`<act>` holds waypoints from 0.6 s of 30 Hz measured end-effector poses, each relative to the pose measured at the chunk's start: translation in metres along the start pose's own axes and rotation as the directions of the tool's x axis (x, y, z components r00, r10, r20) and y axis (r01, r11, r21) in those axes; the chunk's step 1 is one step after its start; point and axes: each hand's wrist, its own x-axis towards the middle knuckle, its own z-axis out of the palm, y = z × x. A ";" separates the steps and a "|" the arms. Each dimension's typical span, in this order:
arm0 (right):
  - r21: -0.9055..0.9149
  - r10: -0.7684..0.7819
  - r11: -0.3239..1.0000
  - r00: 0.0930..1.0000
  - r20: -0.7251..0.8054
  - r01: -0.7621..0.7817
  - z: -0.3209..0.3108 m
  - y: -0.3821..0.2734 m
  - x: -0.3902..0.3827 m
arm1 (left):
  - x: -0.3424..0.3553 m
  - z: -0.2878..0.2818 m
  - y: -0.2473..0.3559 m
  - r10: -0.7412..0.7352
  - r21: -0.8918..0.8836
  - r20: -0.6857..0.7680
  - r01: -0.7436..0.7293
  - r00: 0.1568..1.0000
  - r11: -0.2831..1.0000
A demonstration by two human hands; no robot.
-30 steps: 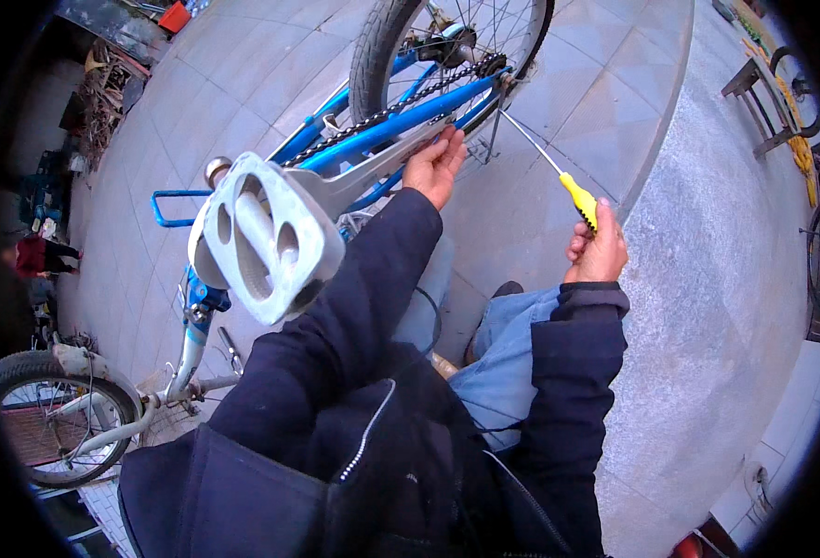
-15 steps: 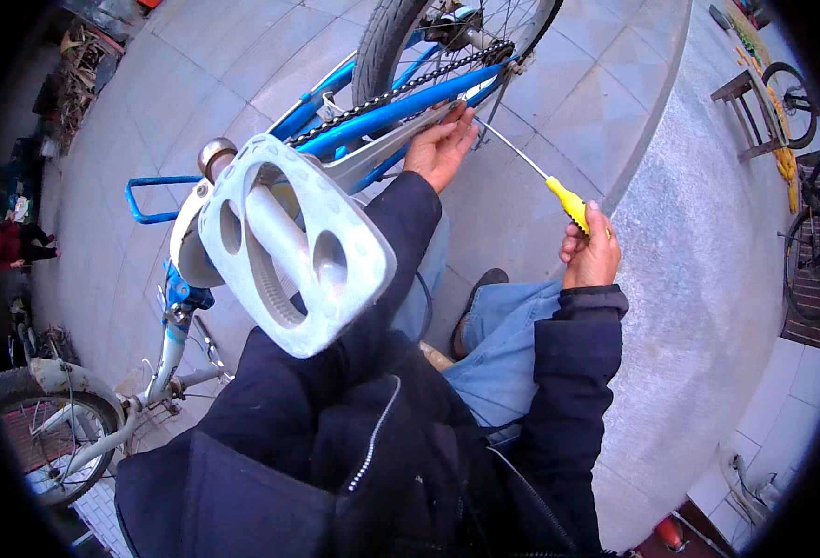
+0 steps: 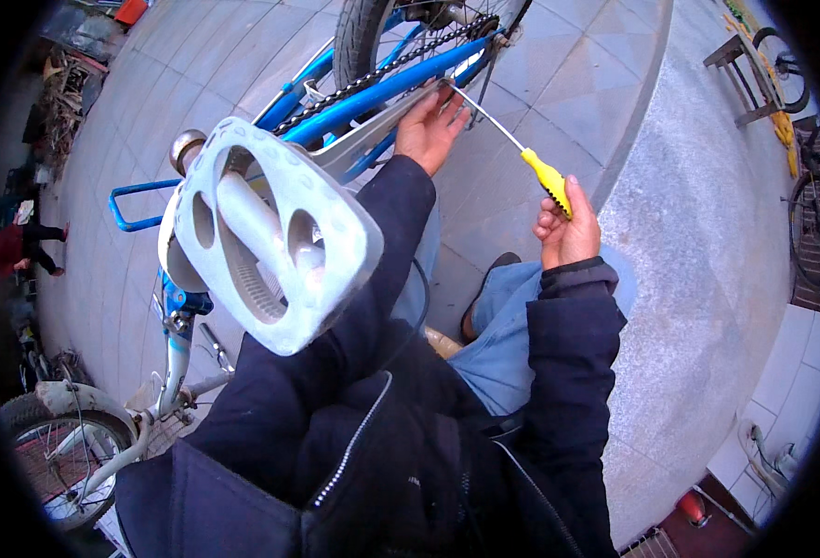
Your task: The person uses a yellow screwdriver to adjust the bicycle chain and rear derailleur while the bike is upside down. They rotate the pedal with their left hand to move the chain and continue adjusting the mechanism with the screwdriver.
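Looks like an outdoor paved yard or forecourt, to judge by square grey slabs (image 3: 577,79) laid in a grid and, along the right, a broad strip of rough pale-grey concrete (image 3: 680,288); serves as a spot for bicycle work, given a blue-and-white metal bicycle (image 3: 391,90) and a long-shafted screwdriver with a bright yellow handle (image 3: 545,177); bordered at far right by white square tiles (image 3: 786,372), a dark-wheeled bicycle (image 3: 813,223) and a low brown bench-like frame (image 3: 724,53); cluttered at upper left with a heap of brown scraps (image 3: 66,84) and an orange-red container (image 3: 131,10); too dark along the left rim to make out fully
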 end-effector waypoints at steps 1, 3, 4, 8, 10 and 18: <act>-0.004 0.010 1.000 1.000 0.003 -0.010 -0.002 0.002 0.000 | 0.001 -0.001 0.000 0.000 -0.013 0.016 0.001 1.000 1.000; -0.008 0.030 1.000 1.000 0.007 -0.029 -0.006 0.007 0.000 | 0.000 -0.001 0.000 0.015 0.020 -0.005 -0.015 1.000 1.000; -0.006 0.035 0.999 0.999 0.005 -0.035 -0.007 0.010 0.001 | -0.001 0.000 0.000 0.021 0.037 -0.014 -0.020 1.000 0.999; 0.008 0.043 0.999 0.999 0.008 -0.043 -0.006 0.023 0.001 | -0.002 -0.005 0.003 0.020 0.088 0.018 -0.022 1.000 0.996; 0.006 0.045 0.999 0.999 0.010 -0.045 -0.011 0.010 0.007 | 0.002 0.000 -0.001 0.022 0.091 0.033 -0.025 0.999 0.996; 0.049 0.059 0.997 0.998 0.003 -0.059 -0.016 0.009 0.012 | 0.008 -0.007 -0.007 0.019 0.109 0.010 -0.020 1.000 0.994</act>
